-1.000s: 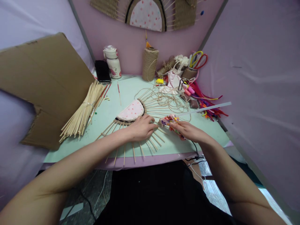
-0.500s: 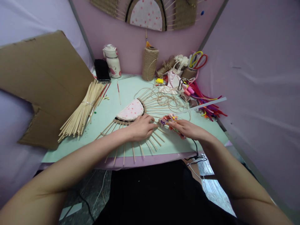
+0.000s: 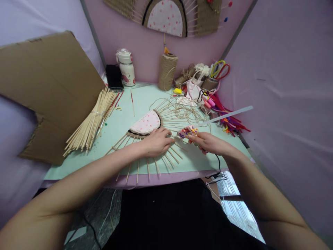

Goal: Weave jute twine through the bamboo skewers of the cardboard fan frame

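My right hand [image 3: 208, 141] is closed around a flower-patterned hot glue gun [image 3: 187, 131], with a long translucent glue stick [image 3: 229, 115] jutting from its back. The nozzle points left, close to the fingertips of my left hand [image 3: 160, 141]. That hand rests on a half-round woven piece with a pink-spotted white centre [image 3: 147, 122], edged by black and brown cord. Its fingers are curled together at the thin wooden sticks [image 3: 148, 168] that fan out from the edge; what they pinch is hidden. Loose twine [image 3: 182, 109] lies tangled over the far sticks.
A tied bundle of sticks [image 3: 90, 125] lies at the left beside a cardboard sheet [image 3: 49, 90]. Behind stand a phone [image 3: 113, 77], a white bottle [image 3: 127, 71] and a twine spool [image 3: 168, 72]. Scissors [image 3: 221, 69] and colourful pipe cleaners [image 3: 229, 121] are at the right. A black cord [image 3: 218, 166] hangs over the front edge.
The glue gun has tilted slightly in my right hand, its nozzle still beside my left fingertips. My left hand stays in place. The view has shifted a little.
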